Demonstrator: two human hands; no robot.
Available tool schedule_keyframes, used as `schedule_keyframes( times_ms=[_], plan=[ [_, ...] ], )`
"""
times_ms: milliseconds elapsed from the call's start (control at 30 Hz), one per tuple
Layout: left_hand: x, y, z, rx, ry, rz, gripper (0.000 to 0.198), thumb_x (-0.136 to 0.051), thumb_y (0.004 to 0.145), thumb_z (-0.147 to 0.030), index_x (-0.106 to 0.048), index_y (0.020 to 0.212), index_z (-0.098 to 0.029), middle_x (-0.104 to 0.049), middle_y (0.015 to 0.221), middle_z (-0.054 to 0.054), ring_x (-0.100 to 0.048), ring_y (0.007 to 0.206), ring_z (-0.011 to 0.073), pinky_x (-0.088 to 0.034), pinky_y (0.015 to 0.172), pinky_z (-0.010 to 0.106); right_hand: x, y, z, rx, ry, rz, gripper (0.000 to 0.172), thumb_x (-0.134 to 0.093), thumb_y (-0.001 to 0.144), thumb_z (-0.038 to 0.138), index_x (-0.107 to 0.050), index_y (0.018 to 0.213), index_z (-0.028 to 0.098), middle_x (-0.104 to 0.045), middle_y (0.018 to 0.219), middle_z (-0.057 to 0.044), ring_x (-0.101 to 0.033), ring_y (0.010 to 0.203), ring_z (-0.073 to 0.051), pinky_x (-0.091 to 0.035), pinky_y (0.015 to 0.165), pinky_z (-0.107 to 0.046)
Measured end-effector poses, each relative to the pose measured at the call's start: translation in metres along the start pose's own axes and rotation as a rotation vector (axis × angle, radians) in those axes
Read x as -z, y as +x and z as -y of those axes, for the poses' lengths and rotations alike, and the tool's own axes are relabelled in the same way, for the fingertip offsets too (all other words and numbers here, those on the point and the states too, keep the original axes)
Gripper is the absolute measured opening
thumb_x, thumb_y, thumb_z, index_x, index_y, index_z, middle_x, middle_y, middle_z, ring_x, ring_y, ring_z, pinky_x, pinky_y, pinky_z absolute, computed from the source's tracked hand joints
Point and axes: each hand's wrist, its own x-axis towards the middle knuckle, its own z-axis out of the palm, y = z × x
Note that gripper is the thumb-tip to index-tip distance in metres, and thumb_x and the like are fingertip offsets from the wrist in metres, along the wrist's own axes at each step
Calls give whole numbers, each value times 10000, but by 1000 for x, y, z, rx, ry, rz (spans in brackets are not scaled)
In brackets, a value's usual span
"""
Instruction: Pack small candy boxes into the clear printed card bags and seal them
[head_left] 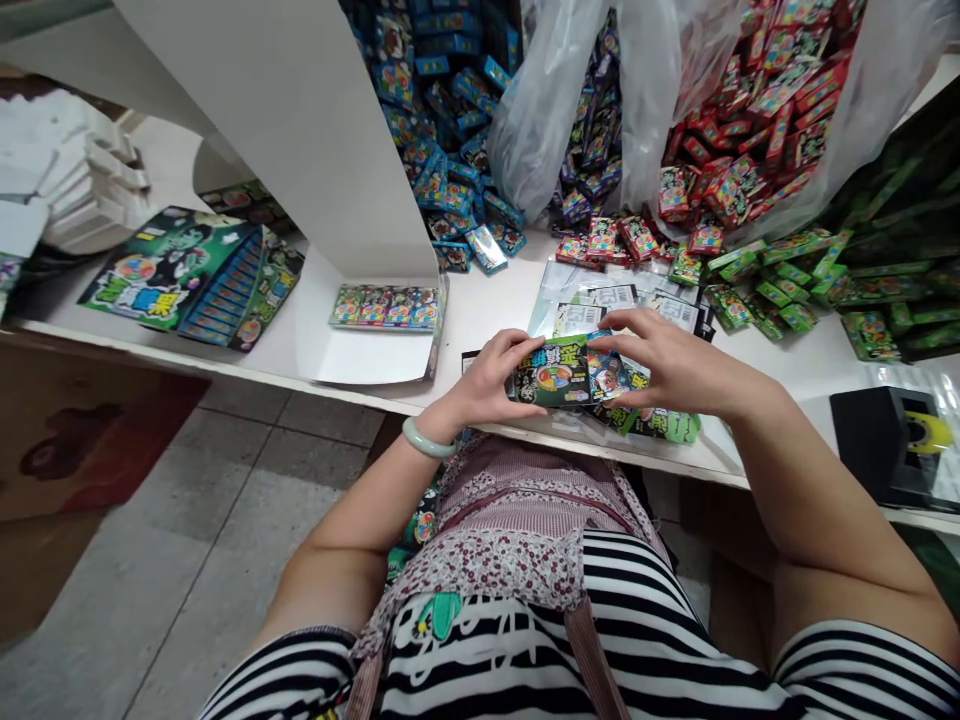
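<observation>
My left hand (487,385) is closed around the left end of a black and green printed packet (553,375), thumb along its lower edge. At the packet's right end, my right hand (664,360) grips a small blue box (606,372) between its thumb and fingers. The blue box touches or partly enters the packet; I cannot tell which. Under the hands lie more flat green and black packets (667,424), some with white barcode labels (581,318) facing up.
An upright-lidded white carton (375,358) holds a row of small boxes (384,307). Further left is a filled green display box (176,270). Blue boxes (442,180), red boxes (750,170) in plastic, and green boxes (787,285) are heaped behind. A black tape dispenser (870,440) stands right.
</observation>
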Motion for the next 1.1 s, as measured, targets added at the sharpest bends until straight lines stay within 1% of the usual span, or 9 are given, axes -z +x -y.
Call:
schedule_keyframes(
  times_ms=[233, 400, 600, 733, 800, 867, 967, 1033, 1100],
  plan=[
    [6, 1, -5, 77, 17, -5, 962, -801, 705, -631, -390, 1483, -243, -473, 1262, 126, -530, 1186, 303, -515, 1032, 515, -8, 12, -1, -3, 63, -63, 758, -837, 739, 447, -533, 1413, 278, -503, 1460, -134, -479, 1347, -369, -437, 1109, -571],
    [14, 4, -7, 30, 33, 33, 937, -798, 707, -636, -416, 1460, -232, -500, 1216, 120, -555, 1142, 290, -536, 994, 475, -8, 19, -1, -12, 26, 0, 809, -874, 664, 526, -564, 1367, 273, -545, 1361, -138, -510, 1275, -382, -446, 1081, -578],
    [10, 7, -17, 88, 61, -58, 922, -804, 700, -628, -430, 1423, -194, -520, 1236, 138, -555, 1156, 310, -520, 1001, 505, -11, 19, 1, -3, 194, -92, 975, -801, 666, 682, -428, 1479, 296, -452, 1460, -146, -417, 1379, -388, -377, 1152, -593],
    [1, 6, -28, 170, 111, -143, 892, -817, 699, -593, -412, 1394, -208, -553, 1278, 139, -549, 1178, 326, -491, 1024, 525, -34, 8, 12, -156, 270, -329, 724, -698, 797, 666, -503, 1400, 317, -375, 1528, -129, -333, 1457, -374, -373, 1157, -589],
    [-2, 8, -35, 200, 111, -177, 909, -825, 683, -602, -409, 1384, -200, -561, 1267, 139, -553, 1165, 328, -491, 1018, 526, -47, 4, 20, -274, 341, -411, 564, -677, 847, 595, -565, 1320, 308, -446, 1451, -124, -454, 1367, -345, -502, 1040, -532],
    [-5, 11, -42, 221, 59, -212, 950, -837, 662, -615, -398, 1391, -194, -543, 1289, 148, -540, 1192, 337, -484, 1036, 530, -57, 4, 26, -361, 473, -443, 471, -659, 880, 499, -569, 1298, 304, -557, 1301, -98, -612, 1138, -277, -592, 845, -431],
    [-8, 13, -50, 272, -199, -223, 792, -773, 795, -527, -386, 1420, -231, -545, 1275, 125, -566, 1176, 289, -524, 998, 458, -59, 4, 29, -389, 596, -533, 365, -629, 903, 377, -588, 1256, 295, -648, 1100, -37, -644, 821, -178, -573, 694, -333],
    [-13, 11, -53, 326, -437, -215, 632, -686, 901, -410, -385, 1440, -274, -572, 1169, 79, -621, 1046, 214, -565, 878, 355, -55, 4, 29, -364, 588, -594, 315, -633, 904, 344, -622, 1215, 289, -668, 1095, -25, -632, 779, -160, -553, 689, -316],
    [-23, 5, -56, 373, -638, -222, 625, -673, 915, -343, -377, 1465, -306, -570, 1073, 43, -638, 923, 160, -566, 774, 276, -53, 1, 29, -335, 558, -570, 336, -668, 889, 341, -639, 1221, 294, -677, 1145, -28, -644, 829, -173, -548, 713, -321]
  ],
)
